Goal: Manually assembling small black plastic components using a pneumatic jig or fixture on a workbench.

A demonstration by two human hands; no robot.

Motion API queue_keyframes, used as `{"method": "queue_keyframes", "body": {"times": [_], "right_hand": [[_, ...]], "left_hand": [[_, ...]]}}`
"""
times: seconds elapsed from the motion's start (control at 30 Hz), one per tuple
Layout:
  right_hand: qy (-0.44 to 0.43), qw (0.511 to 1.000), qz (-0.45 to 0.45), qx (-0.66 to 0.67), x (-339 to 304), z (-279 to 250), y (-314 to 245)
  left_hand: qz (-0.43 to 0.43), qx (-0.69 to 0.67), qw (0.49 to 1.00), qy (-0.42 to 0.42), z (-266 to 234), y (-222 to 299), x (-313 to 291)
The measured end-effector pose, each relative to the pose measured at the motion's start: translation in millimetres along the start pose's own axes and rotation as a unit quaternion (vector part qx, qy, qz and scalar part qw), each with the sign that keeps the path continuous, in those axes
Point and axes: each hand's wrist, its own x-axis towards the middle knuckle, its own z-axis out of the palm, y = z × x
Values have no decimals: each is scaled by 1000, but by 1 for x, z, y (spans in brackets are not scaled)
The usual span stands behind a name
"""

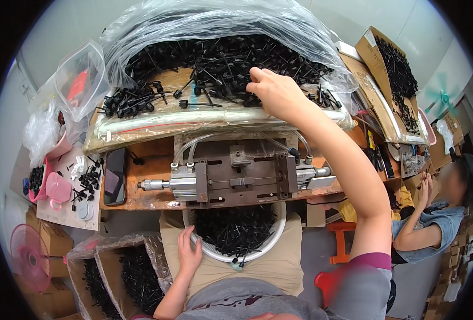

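Note:
My right hand (275,95) reaches over the front of a pile of black plastic stemmed parts (220,61) lying under clear plastic sheeting. Its fingers are curled together against the parts; what they hold is hidden beneath the hand. My left hand (189,252) lies with fingers extended by the left rim of a round white basket (280,229), holding nothing. The basket rests on my lap, filled with similar black parts (233,226). Between the pile and the basket, a metal clamping fixture (241,173) with a pneumatic cylinder on either side is mounted on the bench.
A phone (114,176) lies left of the fixture, near a pink cup (58,188). Boxes of black parts (140,280) stand on the floor at lower left. Another carton of parts (394,69) tilts at upper right. A person (428,224) sits at the right.

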Motion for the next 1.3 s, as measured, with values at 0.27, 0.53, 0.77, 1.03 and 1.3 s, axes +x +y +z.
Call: {"method": "queue_keyframes", "body": {"times": [0.27, 0.53, 0.77, 1.03, 1.3], "right_hand": [[-43, 994, 36, 92, 6, 3, 0], [165, 945, 36, 281, -3, 9, 11], [219, 769, 247, 548, -7, -7, 14], [249, 531, 246, 772, -45, -31, -12], [95, 328, 277, 898, -132, -21, -121]], "left_hand": [[-8, -15, 1000, -6, 3, -7, -3], [49, 27, 998, -18, -5, 9, -5], [219, 40, 970, -99, -14, 58, -13], [277, -88, 956, 26, -44, 142, 45], [85, -328, 936, -91, -58, 203, 112]]}}
